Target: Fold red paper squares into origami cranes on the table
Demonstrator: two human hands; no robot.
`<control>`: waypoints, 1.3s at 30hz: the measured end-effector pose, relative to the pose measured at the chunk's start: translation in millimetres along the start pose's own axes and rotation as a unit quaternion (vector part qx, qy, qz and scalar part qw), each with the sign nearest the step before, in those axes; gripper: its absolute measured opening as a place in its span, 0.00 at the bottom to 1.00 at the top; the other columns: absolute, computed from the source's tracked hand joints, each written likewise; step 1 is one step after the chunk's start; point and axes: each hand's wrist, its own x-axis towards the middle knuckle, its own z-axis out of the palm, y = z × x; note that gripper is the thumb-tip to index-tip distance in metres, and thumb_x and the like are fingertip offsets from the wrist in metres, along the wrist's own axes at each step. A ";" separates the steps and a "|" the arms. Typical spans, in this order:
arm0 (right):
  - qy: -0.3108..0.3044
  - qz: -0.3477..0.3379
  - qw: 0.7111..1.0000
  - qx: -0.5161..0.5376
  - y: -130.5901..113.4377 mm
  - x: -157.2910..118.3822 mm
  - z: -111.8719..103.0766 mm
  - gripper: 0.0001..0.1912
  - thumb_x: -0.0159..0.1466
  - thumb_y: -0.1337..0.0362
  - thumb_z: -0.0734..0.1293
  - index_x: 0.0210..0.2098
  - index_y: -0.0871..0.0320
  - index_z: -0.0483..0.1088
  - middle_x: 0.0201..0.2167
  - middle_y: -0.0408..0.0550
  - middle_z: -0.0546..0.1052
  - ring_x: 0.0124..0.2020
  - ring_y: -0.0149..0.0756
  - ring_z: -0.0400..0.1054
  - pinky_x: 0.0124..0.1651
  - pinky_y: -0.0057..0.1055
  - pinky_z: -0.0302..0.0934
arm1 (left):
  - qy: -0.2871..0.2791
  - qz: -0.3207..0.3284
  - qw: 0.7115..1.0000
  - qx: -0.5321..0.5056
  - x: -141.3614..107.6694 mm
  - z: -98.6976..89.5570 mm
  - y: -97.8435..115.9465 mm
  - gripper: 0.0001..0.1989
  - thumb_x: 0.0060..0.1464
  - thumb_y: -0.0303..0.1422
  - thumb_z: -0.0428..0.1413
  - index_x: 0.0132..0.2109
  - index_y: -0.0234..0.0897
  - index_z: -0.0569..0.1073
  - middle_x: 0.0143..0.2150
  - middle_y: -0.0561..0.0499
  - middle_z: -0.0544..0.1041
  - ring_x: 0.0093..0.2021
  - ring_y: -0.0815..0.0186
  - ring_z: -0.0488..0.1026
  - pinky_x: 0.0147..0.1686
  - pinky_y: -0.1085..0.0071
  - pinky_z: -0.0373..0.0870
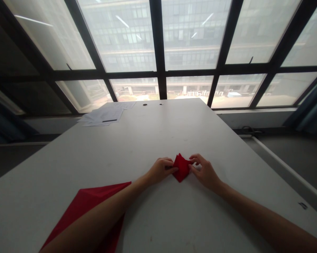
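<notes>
A small folded piece of red paper (pixel 181 168) rests on the white table, roughly diamond-shaped with pointed tips at its top. My left hand (pixel 163 169) pinches its left corner between thumb and fingers. At the right corner, my right hand (pixel 202 170) grips the edge with thumb and forefinger, the other fingers curled. Under my left forearm lies a larger red paper sheet (pixel 87 203), partly hidden by the arm.
Loose white papers (pixel 103 114) lie at the far left of the table (pixel 158 137), with a dark pen (pixel 109 121) on them. A small dark object (pixel 303 205) sits near the right edge. Large framed windows stand beyond the far end.
</notes>
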 end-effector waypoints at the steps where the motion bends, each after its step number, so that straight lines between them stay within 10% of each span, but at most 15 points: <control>1: 0.008 0.005 1.000 0.001 0.1 0.0 -0.3 0.08 0.61 0.67 0.67 0.42 0.55 0.69 0.36 0.46 0.78 0.35 0.37 0.71 0.39 0.35 0.65 | 0.002 0.000 1.000 0.001 0.0 0.2 -0.1 0.15 0.60 0.41 0.57 0.31 0.35 0.80 0.31 0.48 0.76 0.31 0.66 0.71 0.33 0.72 0.69; 12: -0.065 0.029 0.991 0.112 -4.3 -1.3 4.4 0.17 0.62 0.65 0.67 0.51 0.54 0.65 0.36 0.46 0.79 0.35 0.36 0.73 0.37 0.32 0.68 | 0.002 0.013 1.000 0.022 -0.5 -1.6 2.6 0.12 0.59 0.38 0.59 0.33 0.35 0.80 0.32 0.49 0.76 0.32 0.68 0.70 0.34 0.73 0.66; 39: -0.140 -0.161 0.973 -0.090 -10.9 -1.5 -2.3 0.03 0.62 0.65 0.70 0.35 0.52 0.77 0.36 0.47 0.79 0.41 0.41 0.70 0.50 0.41 0.61 | -0.041 0.104 0.986 0.127 -8.7 -9.0 4.4 0.12 0.60 0.43 0.58 0.40 0.43 0.82 0.41 0.47 0.80 0.42 0.62 0.74 0.50 0.65 0.66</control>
